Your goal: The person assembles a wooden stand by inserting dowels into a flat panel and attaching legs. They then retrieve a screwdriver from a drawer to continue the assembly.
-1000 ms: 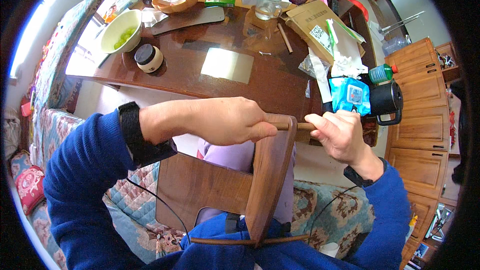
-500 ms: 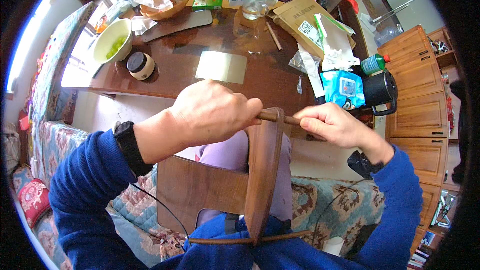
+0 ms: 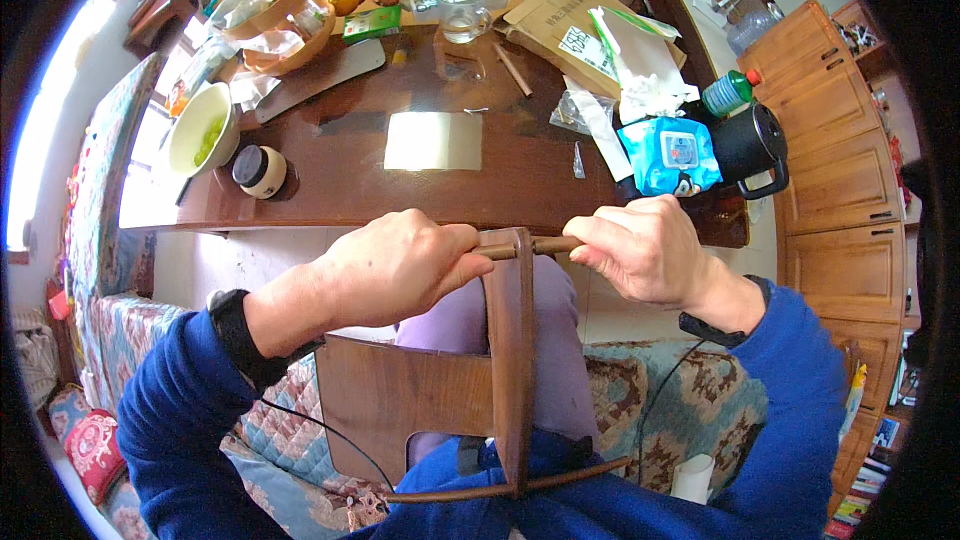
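Observation:
A brown wooden frame rests across my lap, with a long narrow panel standing on edge and a flat board with a cut-out joined at its left. A wooden rod passes through the panel's far end. My left hand is closed around the rod on the left side, knuckles up. On the other side, my right hand pinches it between thumb and curled fingers. A second rod crosses the panel's near end, against my blue top, touched by neither hand.
Beyond my knees stands a dark wooden table. It bears a bowl of green fruit, a jar, a loose wooden rod, a glass mug, a blue wipes pack and a black kettle.
The view has shifted slightly. The rod's left side has dipped relative to its right as my hands turned, and my right hand has risen. Both hands keep their hold.

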The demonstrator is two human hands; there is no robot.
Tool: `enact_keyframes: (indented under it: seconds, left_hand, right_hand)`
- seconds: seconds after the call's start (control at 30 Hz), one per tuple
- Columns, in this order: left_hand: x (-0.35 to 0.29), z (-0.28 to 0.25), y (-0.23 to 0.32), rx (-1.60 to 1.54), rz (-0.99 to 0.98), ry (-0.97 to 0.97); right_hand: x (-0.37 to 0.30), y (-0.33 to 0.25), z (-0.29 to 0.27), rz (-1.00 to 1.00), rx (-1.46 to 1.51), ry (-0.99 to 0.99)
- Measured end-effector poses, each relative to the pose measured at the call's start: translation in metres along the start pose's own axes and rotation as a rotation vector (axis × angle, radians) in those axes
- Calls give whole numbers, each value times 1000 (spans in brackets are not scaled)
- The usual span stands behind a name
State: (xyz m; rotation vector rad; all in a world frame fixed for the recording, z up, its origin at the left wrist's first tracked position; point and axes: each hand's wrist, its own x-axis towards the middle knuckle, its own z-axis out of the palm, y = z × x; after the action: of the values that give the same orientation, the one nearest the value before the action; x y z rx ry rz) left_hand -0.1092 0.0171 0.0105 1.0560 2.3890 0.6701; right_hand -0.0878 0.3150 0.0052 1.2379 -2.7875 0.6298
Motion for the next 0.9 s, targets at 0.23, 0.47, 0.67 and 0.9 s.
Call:
enact_keyframes:
  seconds: [0.23,0.47,0.67,0.9]
  left_hand:
    - [4,9,10,457,150,201]
    - [-2,5,6,277,16,156]
    - [3,-6,0,-201,-11,-56]
    - [0,7,12,324,-36,66]
  right_hand:
    - [11,17,-28,769,1145,-826]
    - [6,3,-9,74,139,25]
    - [-6,5,1,-252,-428,197]
    - [-3,6,-1,91,200,-34]
